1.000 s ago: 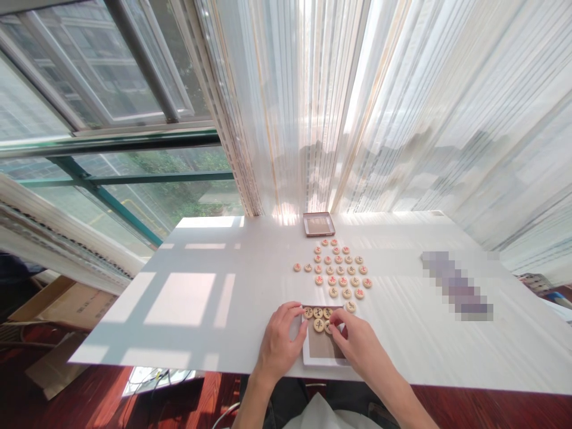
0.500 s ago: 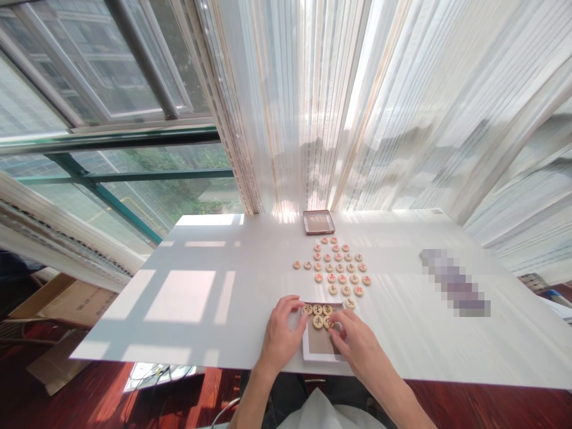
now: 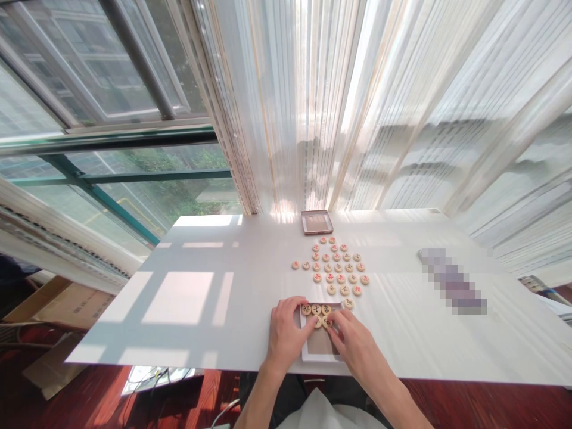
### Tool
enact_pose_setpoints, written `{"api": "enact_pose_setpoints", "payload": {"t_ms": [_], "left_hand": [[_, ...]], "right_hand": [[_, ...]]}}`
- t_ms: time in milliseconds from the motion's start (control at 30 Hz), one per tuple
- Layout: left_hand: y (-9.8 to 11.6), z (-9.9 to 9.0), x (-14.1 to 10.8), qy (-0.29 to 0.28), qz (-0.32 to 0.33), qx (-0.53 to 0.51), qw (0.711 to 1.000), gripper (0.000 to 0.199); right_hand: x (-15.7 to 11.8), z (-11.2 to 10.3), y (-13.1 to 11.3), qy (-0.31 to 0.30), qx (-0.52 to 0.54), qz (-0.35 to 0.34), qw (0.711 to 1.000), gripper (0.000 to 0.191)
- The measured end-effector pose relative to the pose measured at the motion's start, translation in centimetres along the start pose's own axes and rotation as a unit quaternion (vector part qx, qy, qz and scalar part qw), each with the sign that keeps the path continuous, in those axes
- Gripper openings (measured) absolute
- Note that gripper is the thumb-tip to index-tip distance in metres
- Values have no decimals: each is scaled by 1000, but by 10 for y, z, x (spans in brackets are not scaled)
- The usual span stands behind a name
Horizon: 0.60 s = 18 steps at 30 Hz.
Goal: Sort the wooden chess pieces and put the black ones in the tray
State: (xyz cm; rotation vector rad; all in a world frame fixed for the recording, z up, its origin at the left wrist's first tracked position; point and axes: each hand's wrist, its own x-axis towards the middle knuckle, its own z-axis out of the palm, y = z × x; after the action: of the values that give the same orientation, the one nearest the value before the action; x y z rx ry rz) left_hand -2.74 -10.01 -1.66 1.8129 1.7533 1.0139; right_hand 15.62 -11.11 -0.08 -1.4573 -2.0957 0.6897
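Note:
A shallow open box (image 3: 322, 358) lies at the table's near edge, with several round Chinese chess pieces in two rows at its far end. My left hand (image 3: 286, 333) is spread over its left side, fingertips at the far left corner. Its thumb rests at a piece in the second row (image 3: 317, 322), partly covering it. Thumb and fingers of my right hand (image 3: 354, 336) close on the neighbouring piece (image 3: 326, 321), which is partly hidden. Just past the box's far right corner lies a loose piece (image 3: 348, 304).
Beyond the box, several red- and black-marked chess pieces (image 3: 338, 267) are spread in loose rows on the white table (image 3: 250, 256). A box lid (image 3: 317, 223) lies behind them. A blurred-out object (image 3: 453, 283) is at the right. Curtains (image 3: 313, 107) hang along the far edge.
My left thumb has moved right onto a second-row piece in the box. My right fingers stay at the piece beside it, and the view has shifted slightly.

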Motion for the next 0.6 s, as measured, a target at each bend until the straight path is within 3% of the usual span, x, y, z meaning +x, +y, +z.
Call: {"api": "enact_pose_setpoints", "payload": {"t_ms": [200, 300, 600], "left_hand": [[-5, 0, -1, 3, -5, -16, 1000, 26], [-8, -4, 4, 0, -6, -43, 999, 23], [-11, -22, 28, -54, 21, -60, 997, 23]], "right_hand": [[-2, -9, -4, 22, 48, 10, 999, 14], [-3, -18, 0, 65, 87, 22, 994, 17], [-6, -37, 48, 163, 123, 111, 973, 27]]}}
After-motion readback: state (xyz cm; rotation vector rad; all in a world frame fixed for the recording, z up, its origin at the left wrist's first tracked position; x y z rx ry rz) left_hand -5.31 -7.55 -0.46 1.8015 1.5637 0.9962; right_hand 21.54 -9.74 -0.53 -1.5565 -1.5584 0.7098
